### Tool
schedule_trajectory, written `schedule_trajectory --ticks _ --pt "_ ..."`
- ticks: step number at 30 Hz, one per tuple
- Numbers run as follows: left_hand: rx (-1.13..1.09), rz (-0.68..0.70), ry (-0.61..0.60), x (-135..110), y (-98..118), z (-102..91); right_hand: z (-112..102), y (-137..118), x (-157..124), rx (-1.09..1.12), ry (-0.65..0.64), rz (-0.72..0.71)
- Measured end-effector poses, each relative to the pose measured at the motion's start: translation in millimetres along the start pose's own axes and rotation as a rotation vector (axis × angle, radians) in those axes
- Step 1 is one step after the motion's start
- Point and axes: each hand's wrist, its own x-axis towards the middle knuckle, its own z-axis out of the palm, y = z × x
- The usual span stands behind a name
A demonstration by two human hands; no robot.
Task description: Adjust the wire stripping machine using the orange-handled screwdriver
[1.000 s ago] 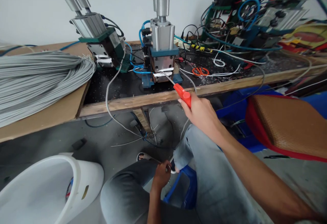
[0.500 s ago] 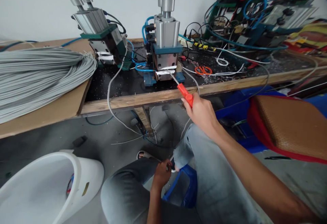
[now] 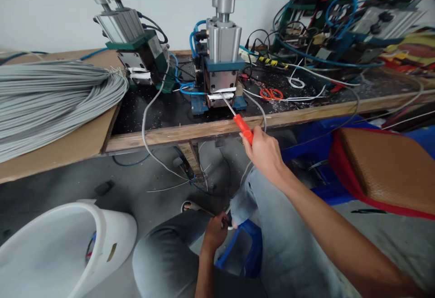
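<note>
The right hand wraps tight around the red screwdriver, whose tip pokes the machine just past the bench edge, and the left hand curls shut far below that edge, by open floor.

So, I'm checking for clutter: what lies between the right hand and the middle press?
The red-handled screwdriver that the right hand holds; its shaft reaches the press over the bench's wooden edge, in the head view.
</note>
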Motion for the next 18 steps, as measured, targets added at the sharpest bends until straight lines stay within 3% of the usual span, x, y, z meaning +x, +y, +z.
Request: schedule_trajectory --ticks 10,18 --pt "-0.009 0.017 -0.004 -3 0 -1.4 -9 -3 -1 -0.028 -0.035 0.013" --pt "-0.010 0.013 -0.004 -5 6 -5.3 -8 13 0 -0.127 0.025 0.058"
